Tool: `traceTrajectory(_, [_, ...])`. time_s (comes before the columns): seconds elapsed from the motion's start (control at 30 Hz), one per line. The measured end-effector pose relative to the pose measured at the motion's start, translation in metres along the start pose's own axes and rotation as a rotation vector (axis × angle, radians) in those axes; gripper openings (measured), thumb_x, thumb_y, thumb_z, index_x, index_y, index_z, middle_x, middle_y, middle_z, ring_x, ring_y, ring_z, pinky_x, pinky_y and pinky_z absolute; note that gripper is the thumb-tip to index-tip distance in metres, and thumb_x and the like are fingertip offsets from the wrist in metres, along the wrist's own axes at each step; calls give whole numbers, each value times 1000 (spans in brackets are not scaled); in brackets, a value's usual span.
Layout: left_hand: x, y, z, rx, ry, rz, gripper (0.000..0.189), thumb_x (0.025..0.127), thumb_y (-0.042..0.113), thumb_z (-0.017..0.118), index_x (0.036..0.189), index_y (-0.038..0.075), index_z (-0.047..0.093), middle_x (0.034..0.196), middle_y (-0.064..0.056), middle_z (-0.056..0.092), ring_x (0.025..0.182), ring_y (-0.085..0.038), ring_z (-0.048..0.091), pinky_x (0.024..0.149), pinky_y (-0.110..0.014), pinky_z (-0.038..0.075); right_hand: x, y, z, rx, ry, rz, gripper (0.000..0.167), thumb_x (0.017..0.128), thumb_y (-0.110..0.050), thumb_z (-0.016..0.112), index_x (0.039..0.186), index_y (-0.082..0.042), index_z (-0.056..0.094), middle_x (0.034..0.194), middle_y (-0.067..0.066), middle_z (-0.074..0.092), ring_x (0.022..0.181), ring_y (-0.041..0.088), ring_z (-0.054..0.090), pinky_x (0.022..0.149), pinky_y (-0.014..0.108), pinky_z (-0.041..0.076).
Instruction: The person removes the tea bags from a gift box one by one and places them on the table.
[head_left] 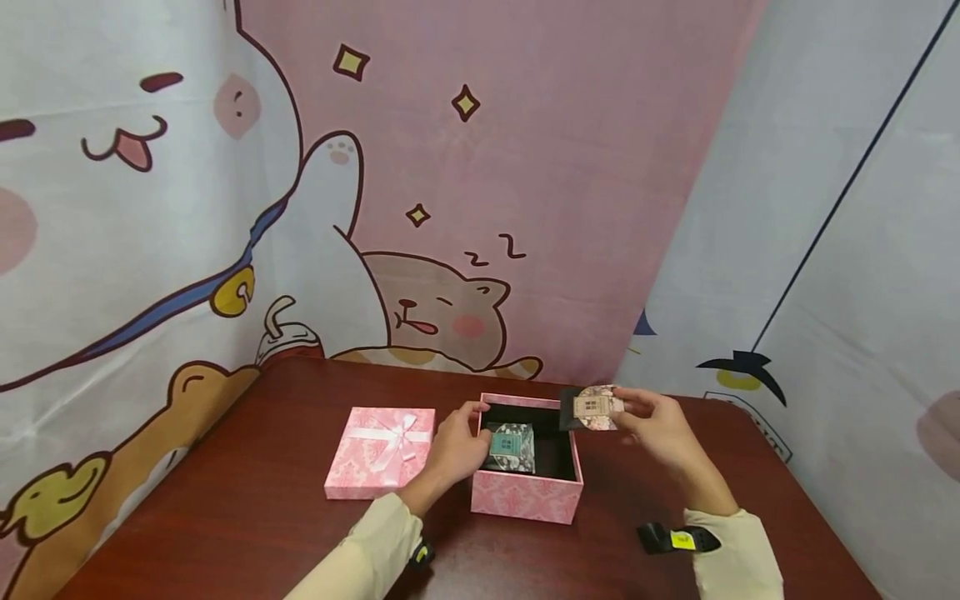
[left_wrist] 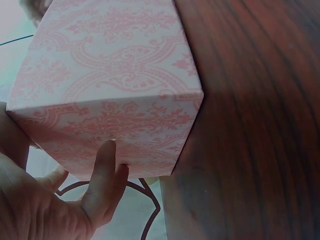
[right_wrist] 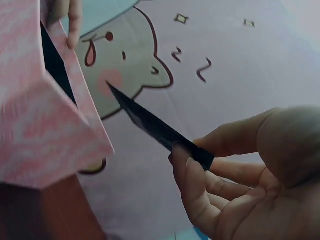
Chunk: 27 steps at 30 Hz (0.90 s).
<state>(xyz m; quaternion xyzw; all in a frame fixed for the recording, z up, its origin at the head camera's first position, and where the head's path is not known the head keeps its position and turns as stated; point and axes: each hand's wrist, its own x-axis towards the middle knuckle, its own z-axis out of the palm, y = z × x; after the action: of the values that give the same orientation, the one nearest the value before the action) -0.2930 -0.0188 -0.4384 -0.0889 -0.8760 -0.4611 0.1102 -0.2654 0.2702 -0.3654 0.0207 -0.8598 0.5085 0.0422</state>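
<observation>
An open pink patterned box (head_left: pixel 525 497) with a black inside stands on the table. My left hand (head_left: pixel 459 442) grips its left wall, with the thumb over the rim and fingers against the patterned outside of the box (left_wrist: pixel 125 60) in the left wrist view. Inside, on the left, lies a small packet with a green label (head_left: pixel 507 447). My right hand (head_left: pixel 663 432) pinches the right end of a flat dark packet with a floral band and beige label (head_left: pixel 592 407), above the box's right rim. Edge-on, the thin black packet (right_wrist: pixel 155 131) appears between thumb and fingers in the right wrist view.
A pink lid (head_left: pixel 360 479) with a white ribbon bow lies left of the box on the dark red-brown table (head_left: pixel 247 500). Behind the table hangs a cartoon-printed cloth (head_left: pixel 570 208). Black straps (head_left: pixel 675 539) are on both wrists.
</observation>
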Motion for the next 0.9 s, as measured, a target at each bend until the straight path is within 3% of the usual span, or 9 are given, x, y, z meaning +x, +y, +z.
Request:
traceTrajectory(0.3, [0, 2, -2, -4, -2, -5, 36, 87, 15, 63, 124, 13, 64, 116, -13, 65, 103, -31, 62, 88, -50, 48, 1, 36, -15, 45, 10, 41, 49, 95, -4, 61, 139, 11, 46, 118, 24, 64, 82, 10, 62, 66, 31, 56])
traceTrajectory(0.63, [-1, -2, 0, -1, 3, -24, 35, 88, 15, 64, 123, 15, 64, 116, -11, 64, 103, -31, 62, 88, -50, 48, 11, 93, -2, 76, -16, 123, 46, 93, -2, 59, 136, 12, 48, 113, 22, 65, 82, 18, 62, 66, 36, 54])
traceTrajectory(0.9, [-1, -1, 2, -8, 7, -11, 35, 87, 14, 63, 122, 15, 64, 115, -11, 65, 103, -31, 62, 88, -50, 48, 14, 111, 5, 61, -22, 138, 45, 92, -2, 60, 134, 12, 49, 108, 18, 68, 81, 19, 61, 64, 35, 53])
